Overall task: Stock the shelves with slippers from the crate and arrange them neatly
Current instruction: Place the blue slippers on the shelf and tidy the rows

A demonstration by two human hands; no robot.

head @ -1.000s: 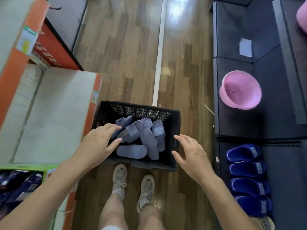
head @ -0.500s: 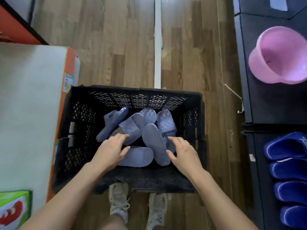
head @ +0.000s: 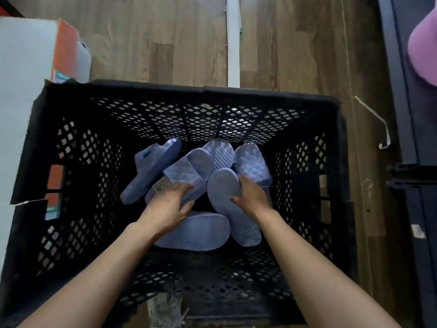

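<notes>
Deeper in crate [head: 260,91]: R fingers [head: 244,183] round sole-up slipper [head: 224,185], long axis near-far; L fingers [head: 182,188] flat on quilted slipper [head: 182,172].

Bare forearms [head: 89,278]; pale laced sneaker [head: 163,312].

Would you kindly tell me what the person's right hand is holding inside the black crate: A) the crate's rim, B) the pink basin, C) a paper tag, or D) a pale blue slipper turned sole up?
D: the right hand has its thumb on the sole and its fingers round the far edge of the sole-up slipper, down inside the crate.
</notes>
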